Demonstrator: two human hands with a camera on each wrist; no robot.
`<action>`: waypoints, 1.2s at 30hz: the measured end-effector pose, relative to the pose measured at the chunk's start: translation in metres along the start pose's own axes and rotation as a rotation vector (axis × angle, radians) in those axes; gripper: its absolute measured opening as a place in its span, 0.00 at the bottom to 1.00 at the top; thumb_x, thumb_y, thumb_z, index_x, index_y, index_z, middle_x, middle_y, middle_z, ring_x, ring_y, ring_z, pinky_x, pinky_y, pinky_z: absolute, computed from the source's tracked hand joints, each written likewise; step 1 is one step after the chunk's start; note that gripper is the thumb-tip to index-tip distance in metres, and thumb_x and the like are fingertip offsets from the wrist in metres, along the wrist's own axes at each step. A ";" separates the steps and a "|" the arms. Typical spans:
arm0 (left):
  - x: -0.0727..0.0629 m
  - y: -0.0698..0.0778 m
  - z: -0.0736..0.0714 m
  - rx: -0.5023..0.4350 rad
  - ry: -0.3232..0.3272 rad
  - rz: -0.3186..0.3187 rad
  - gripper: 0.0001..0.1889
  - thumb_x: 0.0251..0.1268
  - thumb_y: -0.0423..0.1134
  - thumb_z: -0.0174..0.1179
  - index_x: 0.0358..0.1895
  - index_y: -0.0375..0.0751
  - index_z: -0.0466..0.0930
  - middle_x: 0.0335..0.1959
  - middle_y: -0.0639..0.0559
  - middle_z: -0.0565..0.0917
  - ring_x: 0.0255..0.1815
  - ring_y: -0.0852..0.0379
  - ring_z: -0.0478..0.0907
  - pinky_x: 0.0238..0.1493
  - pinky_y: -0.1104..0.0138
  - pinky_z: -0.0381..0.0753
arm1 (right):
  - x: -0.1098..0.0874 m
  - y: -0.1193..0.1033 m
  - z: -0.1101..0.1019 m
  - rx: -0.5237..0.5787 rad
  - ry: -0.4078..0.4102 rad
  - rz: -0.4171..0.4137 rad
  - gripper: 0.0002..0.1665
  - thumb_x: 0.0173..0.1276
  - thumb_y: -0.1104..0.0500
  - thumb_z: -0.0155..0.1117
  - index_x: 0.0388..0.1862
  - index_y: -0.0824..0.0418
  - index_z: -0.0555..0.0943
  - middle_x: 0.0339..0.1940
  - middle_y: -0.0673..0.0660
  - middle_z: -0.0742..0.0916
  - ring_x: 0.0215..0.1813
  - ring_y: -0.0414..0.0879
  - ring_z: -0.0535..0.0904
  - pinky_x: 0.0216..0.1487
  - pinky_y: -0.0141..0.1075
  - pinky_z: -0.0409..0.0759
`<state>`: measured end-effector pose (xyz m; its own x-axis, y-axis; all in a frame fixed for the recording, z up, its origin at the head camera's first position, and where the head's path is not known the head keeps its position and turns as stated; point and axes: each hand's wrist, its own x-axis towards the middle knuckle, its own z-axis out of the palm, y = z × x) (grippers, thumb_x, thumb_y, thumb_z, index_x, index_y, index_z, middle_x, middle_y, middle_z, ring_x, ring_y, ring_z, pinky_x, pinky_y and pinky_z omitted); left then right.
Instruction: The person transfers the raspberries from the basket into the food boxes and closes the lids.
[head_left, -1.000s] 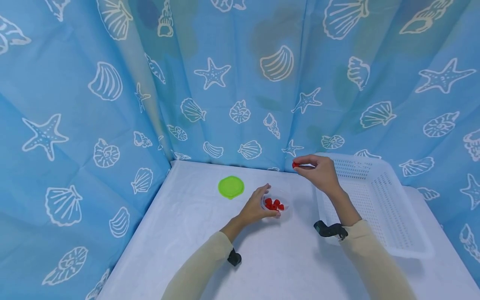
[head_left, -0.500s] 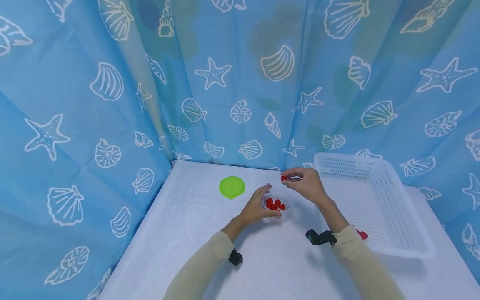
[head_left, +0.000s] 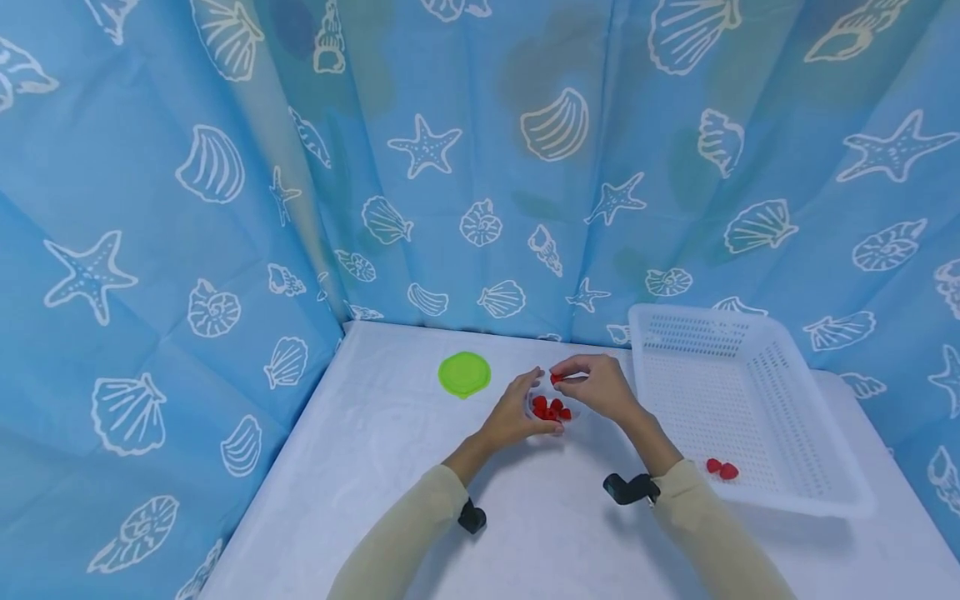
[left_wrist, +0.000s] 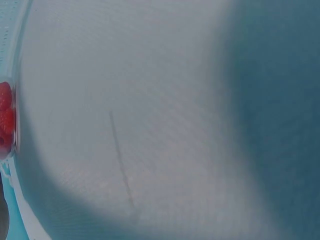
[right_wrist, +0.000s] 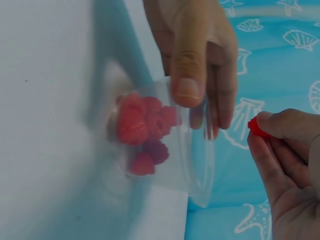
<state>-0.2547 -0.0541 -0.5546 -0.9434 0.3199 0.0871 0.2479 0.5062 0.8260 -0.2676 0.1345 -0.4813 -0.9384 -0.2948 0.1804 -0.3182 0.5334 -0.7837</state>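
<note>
My left hand [head_left: 513, 418] grips a clear plastic tub [right_wrist: 175, 175] by its side, thumb on the near side and fingers on the far side. Several raspberries [right_wrist: 134, 120] lie in the bottom of the tub, which stands on the white table. Between thumb and fingertips, my right hand [head_left: 600, 390] pinches a single raspberry [right_wrist: 256, 128], just above and behind the tub's rim. In the left wrist view only a few raspberries [left_wrist: 5, 120] and a sliver of the tub show at the left edge.
To the right stands a white perforated basket [head_left: 701, 387], with two raspberries [head_left: 722, 468] near its front left corner. A green lid [head_left: 463, 375] lies flat behind my left hand. A blue curtain with shell prints [head_left: 480, 167] hangs behind the table.
My right hand has moved left and down from beside the basket to the tub, still pinching the raspberry. The two raspberries in the basket have come into sight. My left hand stays put.
</note>
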 end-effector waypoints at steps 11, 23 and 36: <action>0.001 0.000 0.000 -0.014 -0.004 0.012 0.54 0.48 0.55 0.75 0.77 0.58 0.51 0.72 0.62 0.63 0.71 0.59 0.60 0.60 0.57 0.74 | -0.004 0.005 0.005 -0.033 -0.059 0.044 0.14 0.59 0.63 0.72 0.46 0.61 0.87 0.43 0.52 0.88 0.46 0.49 0.84 0.43 0.39 0.84; 0.003 -0.005 0.001 -0.013 0.006 0.010 0.55 0.45 0.57 0.75 0.77 0.63 0.51 0.72 0.62 0.63 0.71 0.59 0.61 0.58 0.61 0.76 | -0.005 0.010 0.009 -0.061 -0.142 0.066 0.15 0.55 0.65 0.74 0.44 0.61 0.87 0.42 0.53 0.88 0.45 0.52 0.84 0.40 0.38 0.85; 0.003 -0.005 0.001 -0.021 0.006 0.016 0.54 0.45 0.57 0.76 0.76 0.66 0.51 0.71 0.62 0.63 0.70 0.59 0.61 0.58 0.62 0.76 | -0.008 0.009 0.008 -0.090 -0.195 0.055 0.15 0.54 0.68 0.73 0.43 0.62 0.87 0.40 0.53 0.88 0.44 0.51 0.83 0.40 0.39 0.85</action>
<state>-0.2588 -0.0551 -0.5593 -0.9407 0.3230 0.1033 0.2580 0.4841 0.8361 -0.2621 0.1350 -0.4943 -0.9134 -0.4069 0.0138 -0.2867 0.6188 -0.7313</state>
